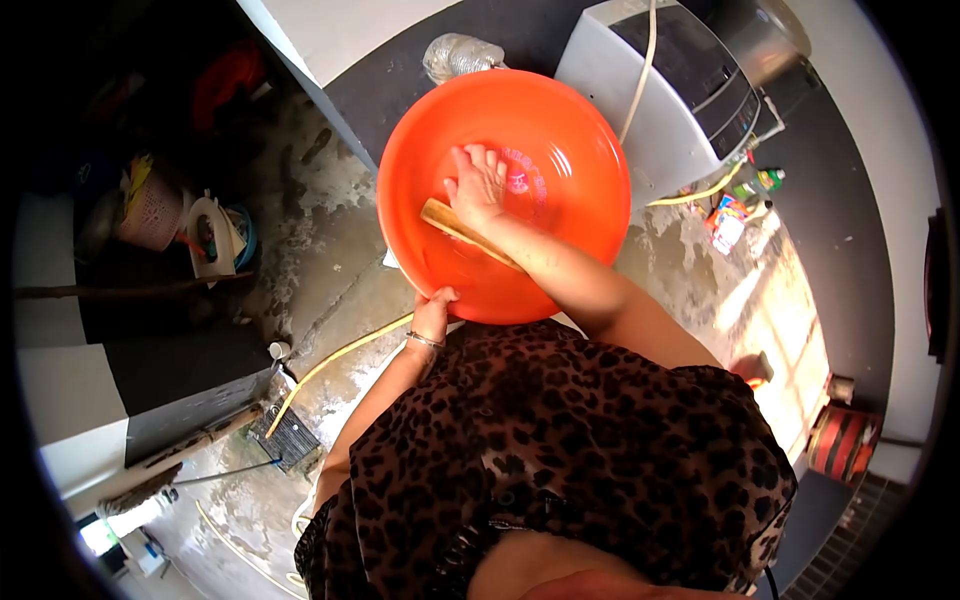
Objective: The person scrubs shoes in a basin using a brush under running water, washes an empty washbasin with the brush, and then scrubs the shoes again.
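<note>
A large orange plastic basin [590, 205] is held up close in front of me. My left hand [433, 312] grips its near left rim, thumb over the edge, with a bracelet on the wrist. Inside the basin, my right hand [480, 185] reaches in from the right, its fingers stretched out against the bottom and nothing seen in them. Under my right wrist and forearm lies a flat wooden piece [450, 222], partly hidden by the arm. A pink printed pattern [520, 180] shows on the basin's bottom.
Beyond the basin stands a grey washing machine [640, 110] beside a plastic-wrapped bundle [462, 57]. A yellow hose [340, 355] runs over the wet concrete floor. Bottles and a detergent bag [728, 224] lie at right. A pink basket [152, 208] stands at left.
</note>
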A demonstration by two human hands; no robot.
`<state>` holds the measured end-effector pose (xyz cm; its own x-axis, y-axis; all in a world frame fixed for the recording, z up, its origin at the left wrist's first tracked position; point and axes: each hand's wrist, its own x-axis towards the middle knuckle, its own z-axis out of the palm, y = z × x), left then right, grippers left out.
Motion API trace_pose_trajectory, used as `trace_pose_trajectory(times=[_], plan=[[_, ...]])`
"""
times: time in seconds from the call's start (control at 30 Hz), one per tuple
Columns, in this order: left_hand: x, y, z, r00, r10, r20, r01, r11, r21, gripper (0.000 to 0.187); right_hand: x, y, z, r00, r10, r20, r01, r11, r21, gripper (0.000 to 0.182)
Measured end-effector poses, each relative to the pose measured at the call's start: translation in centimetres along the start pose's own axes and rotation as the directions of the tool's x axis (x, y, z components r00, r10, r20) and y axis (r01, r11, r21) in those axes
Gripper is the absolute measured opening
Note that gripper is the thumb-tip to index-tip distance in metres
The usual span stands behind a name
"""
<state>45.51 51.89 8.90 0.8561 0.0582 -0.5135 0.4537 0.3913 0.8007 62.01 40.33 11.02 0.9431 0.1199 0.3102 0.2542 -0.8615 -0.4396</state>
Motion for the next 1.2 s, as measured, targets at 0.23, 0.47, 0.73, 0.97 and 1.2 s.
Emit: trace_pose_trajectory(times=[0.23,0.47,0.73,0.97,1.2], plan=[[-0.6,-0.9,5.0,0.980,-0.170,-0.105,0.171,0.985,0.002,0.034,0.5,4.7,0.5,0.999,-0.022,0.041,0.023,0.999,-0.029,0.065],[-1.1,-3.4,5.8,0.974,-0.110,-0.198,0.095,0.992,-0.086,0.027,-1.5,4.7,1.3,0.932,-0.321,0.170,0.309,0.946,0.092,0.053],[-2.0,-2.5,4.6,0.983,-0.064,-0.173,0.044,0.992,-0.119,0.027,-2.3,2.9,1.0,0.910,-0.332,0.249,0.332,0.942,0.043,0.056],[-2.6,-3.9,2.0,0.981,-0.074,-0.179,0.048,0.988,-0.145,0.032,-1.9,2.3,1.0,0.938,-0.112,0.329,0.159,0.980,-0.118,0.056],[-2.6,-5.3,-0.3,0.986,-0.067,-0.153,0.042,0.986,-0.160,0.037,-2.5,1.7,0.9,0.920,-0.141,0.366,0.200,0.972,-0.127,0.053]])
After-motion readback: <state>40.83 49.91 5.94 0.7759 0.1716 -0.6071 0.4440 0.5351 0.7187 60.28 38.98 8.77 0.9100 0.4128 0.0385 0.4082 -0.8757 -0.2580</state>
